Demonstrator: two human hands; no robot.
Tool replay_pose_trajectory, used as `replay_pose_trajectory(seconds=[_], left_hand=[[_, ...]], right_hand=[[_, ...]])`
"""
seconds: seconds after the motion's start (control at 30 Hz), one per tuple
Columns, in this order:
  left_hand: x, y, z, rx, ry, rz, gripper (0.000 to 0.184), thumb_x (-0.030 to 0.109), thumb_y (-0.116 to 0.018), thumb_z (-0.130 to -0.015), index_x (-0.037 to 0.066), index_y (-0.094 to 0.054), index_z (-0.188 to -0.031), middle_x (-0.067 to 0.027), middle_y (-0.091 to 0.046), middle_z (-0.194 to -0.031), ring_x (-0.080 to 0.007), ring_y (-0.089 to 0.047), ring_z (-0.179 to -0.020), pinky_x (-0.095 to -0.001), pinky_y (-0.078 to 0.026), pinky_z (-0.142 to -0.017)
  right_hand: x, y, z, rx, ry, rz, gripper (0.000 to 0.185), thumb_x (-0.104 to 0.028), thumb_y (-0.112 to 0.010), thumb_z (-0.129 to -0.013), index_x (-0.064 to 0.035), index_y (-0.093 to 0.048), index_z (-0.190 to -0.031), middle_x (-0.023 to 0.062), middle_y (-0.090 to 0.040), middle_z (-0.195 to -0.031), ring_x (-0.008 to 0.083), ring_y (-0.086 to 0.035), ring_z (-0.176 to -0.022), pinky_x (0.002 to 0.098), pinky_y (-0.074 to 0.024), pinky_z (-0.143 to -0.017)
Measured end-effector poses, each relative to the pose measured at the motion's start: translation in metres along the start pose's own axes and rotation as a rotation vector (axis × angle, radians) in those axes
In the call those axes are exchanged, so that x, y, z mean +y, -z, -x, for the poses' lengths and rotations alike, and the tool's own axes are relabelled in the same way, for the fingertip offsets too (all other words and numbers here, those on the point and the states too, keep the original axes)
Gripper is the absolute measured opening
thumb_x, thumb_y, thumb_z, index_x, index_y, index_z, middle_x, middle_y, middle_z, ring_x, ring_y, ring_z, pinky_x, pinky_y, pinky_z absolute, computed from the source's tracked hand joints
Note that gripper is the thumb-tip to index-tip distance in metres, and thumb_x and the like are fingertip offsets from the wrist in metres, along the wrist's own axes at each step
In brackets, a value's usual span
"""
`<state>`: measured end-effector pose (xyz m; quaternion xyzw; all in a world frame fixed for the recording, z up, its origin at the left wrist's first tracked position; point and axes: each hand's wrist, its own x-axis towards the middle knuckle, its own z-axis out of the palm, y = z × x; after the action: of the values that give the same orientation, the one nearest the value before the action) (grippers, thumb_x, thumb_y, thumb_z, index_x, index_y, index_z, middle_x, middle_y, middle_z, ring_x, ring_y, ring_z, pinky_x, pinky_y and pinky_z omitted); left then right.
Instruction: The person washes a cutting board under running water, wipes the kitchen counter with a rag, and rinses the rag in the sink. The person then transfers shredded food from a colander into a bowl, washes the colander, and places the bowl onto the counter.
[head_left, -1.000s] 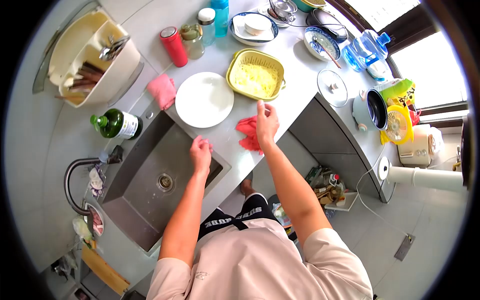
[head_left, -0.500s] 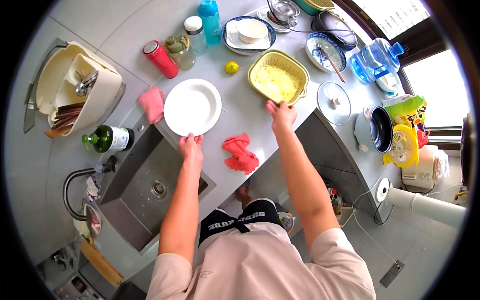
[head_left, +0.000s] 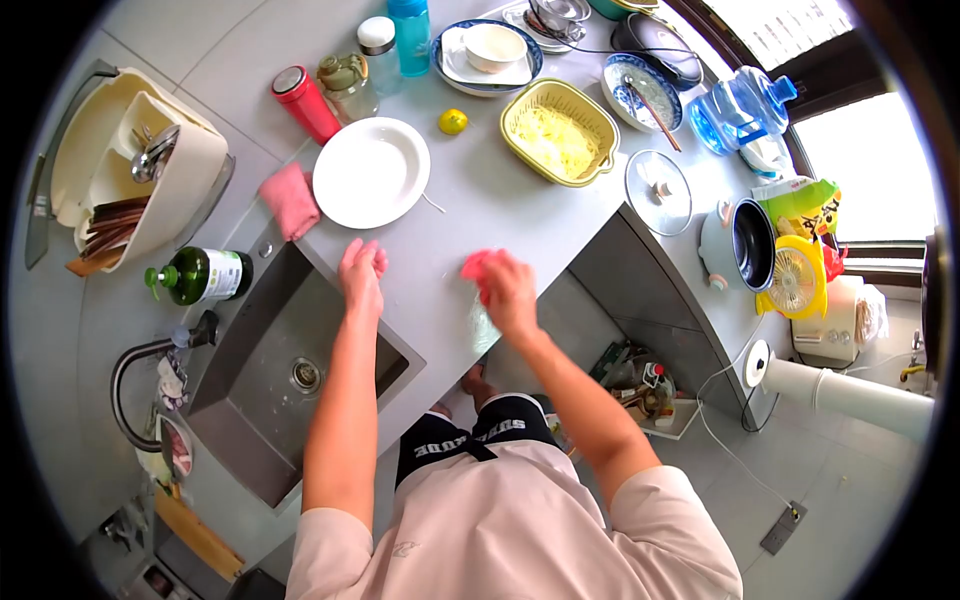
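Off the colander, your right hand grips red cloth near the countertop's front edge; your left hand is empty.

Cloth right of sink, lemon between plate and basket

Illegible lettering on black shorts, on bottle label, on green packet

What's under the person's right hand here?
A bunched red cloth shows at the right hand, over the grey counter. The hand covers the rest of the cloth and the surface directly below, so anything else there cannot be seen.
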<state>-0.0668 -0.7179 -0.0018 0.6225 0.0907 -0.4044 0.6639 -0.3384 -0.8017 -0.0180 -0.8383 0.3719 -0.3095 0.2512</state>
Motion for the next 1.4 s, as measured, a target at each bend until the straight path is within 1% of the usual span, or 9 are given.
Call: replay_pose_trajectory(seconds=[0.1,0.13,0.3,0.43,0.67,0.77,0.87,1.1,1.4], left_hand=[[-0.017,0.016,0.02,-0.062,-0.092,-0.127,0.043,0.001,-0.054,-0.104,-0.001,-0.053,-0.147,-0.0122,-0.065,-0.127,-0.0174,-0.067,-0.096,-0.0302,-0.058,-0.082],[-0.024,0.019,0.026,-0.064,-0.094,-0.176,0.041,0.001,-0.054,-0.105,0.0,-0.054,-0.146,-0.0115,-0.065,-0.126,-0.0161,-0.067,-0.095,-0.0294,-0.058,-0.081],[-0.052,0.029,0.046,-0.092,-0.13,-0.269,0.035,0.0,-0.053,-0.105,0.001,-0.059,-0.14,-0.0099,-0.066,-0.124,-0.0147,-0.067,-0.095,-0.0279,-0.057,-0.08],[-0.05,0.043,0.053,-0.039,-0.159,-0.246,0.032,0.001,-0.054,-0.106,0.001,-0.062,-0.136,-0.0095,-0.067,-0.125,-0.0144,-0.067,-0.096,-0.0278,-0.057,-0.081],[-0.029,0.105,0.067,0.073,-0.221,-0.229,0.028,0.002,-0.055,-0.107,0.002,-0.067,-0.132,-0.0076,-0.072,-0.118,-0.0125,-0.067,-0.091,-0.0275,-0.056,-0.076],[-0.031,0.141,0.076,0.143,-0.195,-0.269,0.028,0.003,-0.055,-0.107,0.002,-0.067,-0.133,-0.0073,-0.072,-0.119,-0.0124,-0.067,-0.092,-0.0272,-0.056,-0.076],[-0.049,0.177,0.078,0.19,-0.175,-0.235,0.028,0.003,-0.055,-0.107,0.003,-0.067,-0.132,-0.0075,-0.072,-0.12,-0.0124,-0.067,-0.092,-0.027,-0.055,-0.075],[-0.049,0.216,0.092,0.177,-0.171,-0.176,0.027,0.003,-0.054,-0.107,0.005,-0.067,-0.131,-0.0068,-0.072,-0.12,-0.012,-0.067,-0.091,-0.0268,-0.054,-0.076],[-0.037,0.287,0.111,0.203,-0.147,-0.158,0.026,0.003,-0.055,-0.107,0.006,-0.068,-0.129,-0.0049,-0.072,-0.117,-0.011,-0.067,-0.089,-0.0267,-0.054,-0.075]], right_hand=[[0.015,0.046,-0.047,0.412,-0.125,0.018,0.022,0.002,-0.067,-0.092,-0.0076,-0.072,-0.111,0.0135,-0.073,-0.109,0.0327,-0.069,-0.094,0.0453,-0.0516,-0.088],[0.049,0.052,-0.053,0.46,-0.205,0.169,0.021,-0.005,-0.068,-0.096,-0.0078,-0.071,-0.116,0.0147,-0.073,-0.117,0.0352,-0.067,-0.106,0.0465,-0.0489,-0.095],[0.15,0.059,-0.09,0.287,-0.299,0.565,0.037,-0.021,-0.065,-0.101,-0.0025,-0.065,-0.134,0.0209,-0.059,-0.143,0.0404,-0.053,-0.131,0.0508,-0.0412,-0.107],[0.035,-0.014,-0.07,0.108,-0.046,0.388,0.056,0.008,-0.064,-0.079,-0.0061,-0.063,-0.134,0.0184,-0.056,-0.148,0.0422,-0.052,-0.135,0.0514,-0.0427,-0.109],[0.001,-0.076,-0.116,0.325,-0.273,0.034,0.035,-0.012,-0.059,-0.103,-0.0069,-0.063,-0.138,0.0171,-0.068,-0.134,0.0368,-0.058,-0.123,0.0511,-0.0414,-0.106],[0.02,-0.105,-0.152,0.387,-0.178,0.309,0.036,-0.01,-0.059,-0.099,-0.009,-0.068,-0.133,0.0151,-0.069,-0.134,0.0361,-0.058,-0.124,0.0507,-0.0425,-0.108],[-0.021,-0.112,-0.143,0.052,0.129,0.187,0.034,0.0,-0.063,-0.083,-0.0117,-0.081,-0.109,0.0097,-0.07,-0.134,0.0387,-0.061,-0.118,0.045,-0.0473,-0.107],[-0.172,-0.148,0.015,-0.221,0.34,-0.19,0.043,0.005,-0.073,-0.075,-0.0135,-0.077,-0.113,0.005,-0.071,-0.13,0.0363,-0.063,-0.11,0.0436,-0.056,-0.096],[-0.067,-0.046,0.017,0.068,0.098,0.146,0.04,0.006,-0.069,-0.085,-0.0077,-0.075,-0.122,0.0163,-0.068,-0.137,0.0409,-0.06,-0.112,0.0491,-0.0519,-0.101]])
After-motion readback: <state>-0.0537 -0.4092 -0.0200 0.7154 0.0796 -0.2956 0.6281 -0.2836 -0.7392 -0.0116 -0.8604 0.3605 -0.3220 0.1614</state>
